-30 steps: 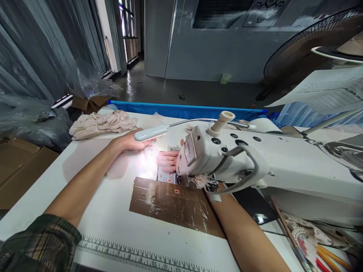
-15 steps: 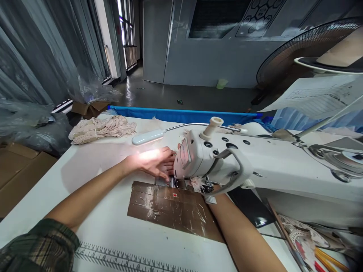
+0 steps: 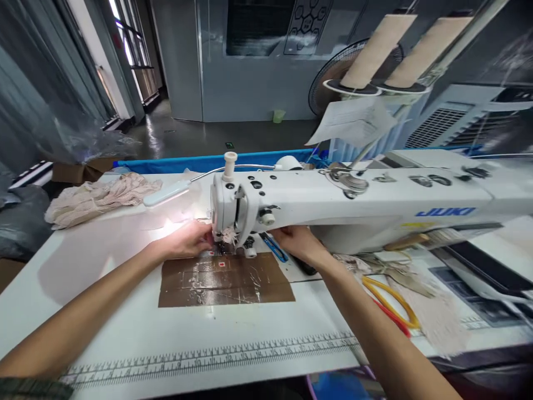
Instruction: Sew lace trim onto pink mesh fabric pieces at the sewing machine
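A white sewing machine (image 3: 300, 191) stands across the table, with light lace-like fabric (image 3: 229, 235) bunched by its needle area. At the left of the machine head, under the bright lamp, my left hand (image 3: 189, 239) is closed, fingertips pressed together close to the presser foot. What they pinch is too small to make out. My right hand (image 3: 297, 241) reaches beneath the machine arm from the right; its fingertips are partly hidden there. Right beside it lies a blue-handled tool (image 3: 275, 247); I cannot tell whether the hand touches it. Brown taped cardboard (image 3: 227, 283) lies in front of the needle.
A pale lace bundle (image 3: 100, 197) lies at the back left. The lamp (image 3: 166, 193) hangs beside the machine head. A printed ruler (image 3: 208, 355) runs along the front edge. Yellow loops (image 3: 391, 303), fabric scraps and a black phone-like object (image 3: 485, 266) lie right. Thread cones (image 3: 378, 50) stand behind.
My view has swung to the right, showing more of the machine. My left hand has gone from flat and spread to closed fingers. My right hand, hidden before behind the machine head, now shows.
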{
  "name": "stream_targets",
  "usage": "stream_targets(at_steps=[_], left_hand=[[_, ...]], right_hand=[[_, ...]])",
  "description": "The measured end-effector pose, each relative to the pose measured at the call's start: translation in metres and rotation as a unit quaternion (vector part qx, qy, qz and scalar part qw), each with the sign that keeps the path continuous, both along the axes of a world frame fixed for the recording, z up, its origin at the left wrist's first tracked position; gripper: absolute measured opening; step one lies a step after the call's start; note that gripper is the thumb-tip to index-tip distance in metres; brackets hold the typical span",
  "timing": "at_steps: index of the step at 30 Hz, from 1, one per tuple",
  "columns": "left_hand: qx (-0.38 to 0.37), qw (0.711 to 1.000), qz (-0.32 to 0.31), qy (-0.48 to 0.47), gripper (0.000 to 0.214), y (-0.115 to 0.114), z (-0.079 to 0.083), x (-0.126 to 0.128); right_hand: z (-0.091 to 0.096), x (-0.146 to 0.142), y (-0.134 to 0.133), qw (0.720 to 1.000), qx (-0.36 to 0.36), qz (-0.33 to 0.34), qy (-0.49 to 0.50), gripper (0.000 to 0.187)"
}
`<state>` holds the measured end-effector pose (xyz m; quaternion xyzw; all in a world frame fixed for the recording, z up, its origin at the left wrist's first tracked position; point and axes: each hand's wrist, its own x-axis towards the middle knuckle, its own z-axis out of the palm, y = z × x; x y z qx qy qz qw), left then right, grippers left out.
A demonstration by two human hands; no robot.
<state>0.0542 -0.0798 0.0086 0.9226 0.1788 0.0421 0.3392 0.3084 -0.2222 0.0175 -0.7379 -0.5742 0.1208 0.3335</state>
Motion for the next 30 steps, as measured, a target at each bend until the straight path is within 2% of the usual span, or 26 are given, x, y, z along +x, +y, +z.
stream_targets(at_steps=[2,5,7,9,13,16,19,21,24,26,28,30], left_hand=[[-0.012,1.000,0.010,-0.014,0.016,0.000,-0.003,-0.005],[-0.030,0.999,0.022,-0.014,0.024,0.001,-0.001,-0.012],[-0.048,0.998,0.026,-0.008,0.029,0.001,0.001,-0.016],[-0.067,0.997,0.035,-0.006,0.031,0.002,0.002,-0.020],[-0.103,0.994,0.042,-0.002,0.035,0.003,-0.004,-0.025],[-0.126,0.991,0.049,-0.023,0.042,0.003,-0.009,-0.026],[-0.172,0.981,0.070,-0.054,0.045,-0.001,-0.013,-0.024],[-0.212,0.971,0.087,-0.076,0.048,-0.003,-0.018,-0.021],[-0.266,0.952,0.113,-0.102,0.054,-0.006,-0.024,-0.017],[-0.303,0.939,0.124,-0.109,0.058,-0.008,-0.026,-0.015],[-0.344,0.925,0.119,-0.112,0.062,-0.010,-0.025,-0.014],[-0.382,0.912,0.101,-0.112,0.062,-0.013,-0.023,-0.014]], right_hand=[[-0.006,0.001,-0.024,1.000,-0.013,-0.005,-0.010,0.026],[-0.023,0.003,-0.042,0.998,0.019,0.017,-0.061,0.033],[-0.037,0.002,-0.042,0.990,0.049,0.037,-0.124,0.036],[-0.049,-0.002,-0.036,0.978,0.061,0.030,-0.198,0.038],[-0.061,-0.015,-0.025,0.944,0.007,-0.030,-0.329,0.032],[-0.058,-0.022,-0.024,0.931,-0.032,-0.051,-0.361,0.028],[-0.053,-0.025,-0.030,0.946,-0.008,-0.069,-0.318,0.030],[-0.049,-0.028,-0.038,0.970,0.021,-0.056,-0.235,0.032],[-0.045,-0.035,-0.051,0.998,0.017,0.020,-0.061,0.032],[-0.042,-0.043,-0.056,0.997,-0.010,0.075,0.024,0.029],[-0.041,-0.052,-0.057,0.992,-0.023,0.113,0.045,0.025],[-0.040,-0.062,-0.052,0.992,-0.023,0.122,0.009,0.025]])
